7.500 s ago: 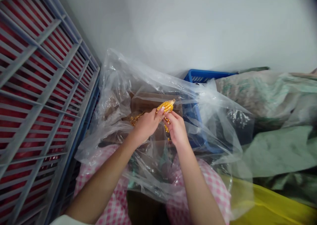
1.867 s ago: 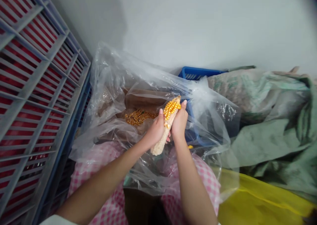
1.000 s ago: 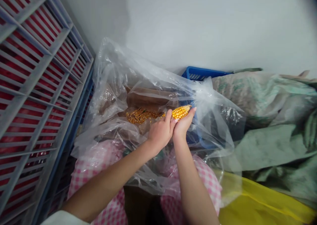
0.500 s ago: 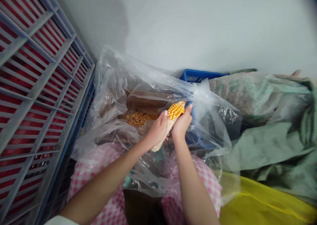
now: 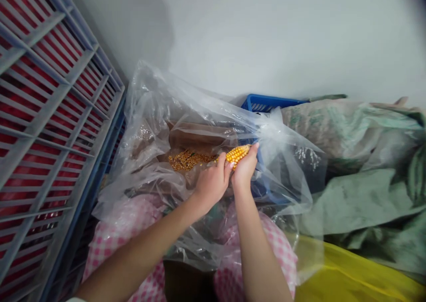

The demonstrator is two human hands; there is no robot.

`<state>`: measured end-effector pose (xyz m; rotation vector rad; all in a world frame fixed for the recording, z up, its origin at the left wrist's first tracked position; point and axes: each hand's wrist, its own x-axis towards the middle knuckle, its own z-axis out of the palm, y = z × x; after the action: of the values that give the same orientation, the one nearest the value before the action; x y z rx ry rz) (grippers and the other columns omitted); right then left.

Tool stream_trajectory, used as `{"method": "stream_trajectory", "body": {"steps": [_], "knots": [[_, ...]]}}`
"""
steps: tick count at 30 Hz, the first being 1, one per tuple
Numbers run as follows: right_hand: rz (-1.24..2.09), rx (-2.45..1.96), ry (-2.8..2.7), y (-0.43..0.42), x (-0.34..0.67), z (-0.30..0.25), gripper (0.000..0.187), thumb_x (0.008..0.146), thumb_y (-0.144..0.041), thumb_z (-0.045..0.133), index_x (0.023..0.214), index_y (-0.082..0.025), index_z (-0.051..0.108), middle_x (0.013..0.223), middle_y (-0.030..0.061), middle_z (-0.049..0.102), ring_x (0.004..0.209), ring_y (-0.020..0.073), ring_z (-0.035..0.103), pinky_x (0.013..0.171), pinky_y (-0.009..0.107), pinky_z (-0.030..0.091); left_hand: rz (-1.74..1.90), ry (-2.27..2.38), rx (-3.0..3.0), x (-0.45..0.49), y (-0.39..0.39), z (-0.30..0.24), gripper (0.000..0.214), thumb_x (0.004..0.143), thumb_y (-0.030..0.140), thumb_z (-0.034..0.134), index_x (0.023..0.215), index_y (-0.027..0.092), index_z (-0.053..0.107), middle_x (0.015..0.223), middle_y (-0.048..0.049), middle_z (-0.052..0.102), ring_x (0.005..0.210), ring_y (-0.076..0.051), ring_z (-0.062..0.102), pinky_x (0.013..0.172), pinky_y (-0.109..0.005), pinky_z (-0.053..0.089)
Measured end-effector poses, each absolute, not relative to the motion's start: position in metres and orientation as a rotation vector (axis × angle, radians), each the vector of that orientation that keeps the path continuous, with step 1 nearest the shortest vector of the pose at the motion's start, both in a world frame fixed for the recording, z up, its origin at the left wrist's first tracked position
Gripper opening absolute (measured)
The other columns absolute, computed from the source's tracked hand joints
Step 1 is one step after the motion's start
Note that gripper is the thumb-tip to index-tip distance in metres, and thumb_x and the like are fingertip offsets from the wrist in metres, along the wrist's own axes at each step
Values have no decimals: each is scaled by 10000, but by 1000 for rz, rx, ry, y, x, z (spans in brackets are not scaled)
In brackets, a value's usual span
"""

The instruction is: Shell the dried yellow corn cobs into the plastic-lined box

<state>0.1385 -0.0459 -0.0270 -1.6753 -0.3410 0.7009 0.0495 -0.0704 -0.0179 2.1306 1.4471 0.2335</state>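
Two bare hands close on a single ear of corn (image 5: pixel 238 154) above see-through plastic sheeting (image 5: pixel 143 120) draped across pink checked trousers (image 5: pixel 123 229). We see the left hand (image 5: pixel 212 181) wrapped over the near end and the right hand (image 5: pixel 244 169) cupping the far side, both clamped on the ear and touching one another. Yellow kernels line the part that shows between them (the near end is hidden under the left hand, so we cannot tell how bare it is). To the left of the ear, loose kernels (image 5: pixel 186 160) lie heaped within the sheeting; a blue basket (image 5: pixel 274 101) sits just behind on the right, near pale sacks (image 5: pixel 349 129), and a grey slatted crate (image 5: pixel 68 89) rises at far left.

The risk, as we judge it, is scatter. The ear is held to the right of the heap, so kernels forced off by a hard push could fly towards the basket or the sacks. The sheeting rests loosely over the knees, and a shifted leg might tip a fold and spill the pile. Should either palm slide on the ear, we would expect it to twist and drop.
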Motion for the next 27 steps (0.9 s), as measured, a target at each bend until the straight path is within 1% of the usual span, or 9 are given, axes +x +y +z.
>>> {"method": "stream_trajectory", "body": {"steps": [4,7,12,15,17,19,21,24,27], "knots": [[598,-1802,-321,-46,136,-19,516,803,-575,251,593,-183,513,560,0,541,527,126,453,529,252,369,374,1370,1965,51,-70,-25,469,903,399,105,1178,156,397,801,-96,665,724,-211,641,596,-282,429],[551,-1784,-379,-49,134,-12,502,807,-572,258,560,-190,471,513,-20,487,505,115,391,508,252,332,453,1322,1884,49,-69,-27,481,900,414,109,1081,144,463,797,-105,653,722,-215,630,616,-296,429],[482,-1740,-464,-53,136,-12,472,825,-542,260,503,-210,351,473,-39,391,478,102,327,482,256,277,580,1192,1790,48,-67,-30,508,893,451,116,1015,150,507,858,-112,642,834,-208,612,734,-322,441],[441,-1772,-508,-56,138,-12,474,837,-520,243,498,-211,360,465,-40,374,475,104,314,490,257,270,602,1138,1664,48,-65,-28,546,868,524,138,978,155,525,870,-110,634,889,-215,598,775,-346,448],[396,-1783,-554,-58,138,-11,489,843,-509,225,509,-203,409,468,-37,393,476,106,337,507,254,286,540,1107,1525,48,-65,-24,639,843,575,68,927,154,542,747,-90,628,770,-201,619,695,-342,482],[363,-1752,-573,-58,136,-11,499,841,-516,224,529,-197,446,481,-36,419,487,107,370,526,248,306,440,1076,1341,49,-65,-19,743,803,618,-22,843,149,553,570,-55,570,542,-169,588,545,-322,490],[429,-1684,-525,-56,134,-13,488,822,-552,257,540,-198,442,487,-42,426,488,106,384,524,243,318,403,1085,1182,51,-65,-15,777,775,655,-29,776,144,557,473,-25,497,397,-136,508,444,-301,467],[764,-1539,-313,-51,136,-19,456,793,-584,315,590,-198,449,497,-53,443,455,103,396,495,240,332,437,1128,1078,53,-61,-13,726,773,683,91,830,146,577,484,-19,499,387,-125,494,426,-288,459],[1068,-1371,-117,-47,142,-23,442,821,-539,282,670,-184,498,527,-48,487,436,96,423,483,225,343,424,1151,1084,50,-52,-15,736,779,673,83,932,142,570,517,-29,531,400,-128,501,429,-284,454]]}}
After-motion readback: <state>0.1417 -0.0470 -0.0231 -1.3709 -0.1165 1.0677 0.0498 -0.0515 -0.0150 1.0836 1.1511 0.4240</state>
